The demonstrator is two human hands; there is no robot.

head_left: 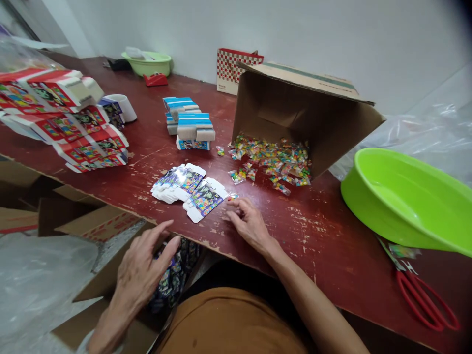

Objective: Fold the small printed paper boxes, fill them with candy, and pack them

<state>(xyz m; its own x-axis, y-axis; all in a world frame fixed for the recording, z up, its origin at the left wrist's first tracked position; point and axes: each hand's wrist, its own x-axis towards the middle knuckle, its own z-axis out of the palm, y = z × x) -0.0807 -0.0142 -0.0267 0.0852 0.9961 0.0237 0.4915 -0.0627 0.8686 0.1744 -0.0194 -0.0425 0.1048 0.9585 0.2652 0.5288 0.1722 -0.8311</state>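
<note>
Hands: the left hand point(140, 260) is loosely spread at the front edge of the worn dark-red wooden counter point(317, 236), with nothing visible in it; the right hand point(252, 223) has its fingers slightly curled, and from where I stand I can't tell whether they pinch anything.
Nearest candy: a small multicoloured candy in shiny clear wrap point(233, 195) sits right at the right fingertips; slick wrap caught by one corner could slip away.
Printed boxes: a flattened purple-and-white thin-card box point(206, 199) lies just beside those fingers, next to a loose, overlapping stack of flattened purple boxes point(177, 184); a brushing knuckle could fan them, and their glossy faces might slide toward the edge.
Below the edge: an open brown cardboard carton point(105, 275) of small dark printed packets point(169, 285) stands under the left hand; anything nudged off there would probably get mixed in.
Candy pile: bright wrapped candies point(258, 151) spill from a big brown cardboard carton lying on its side point(342, 113); a bump to its wall could send more sliding out.
Right end: red-handled metal scissors point(424, 300) lie partly beneath a lime-green plastic basin point(376, 211); shifting the basin might drag them.
</note>
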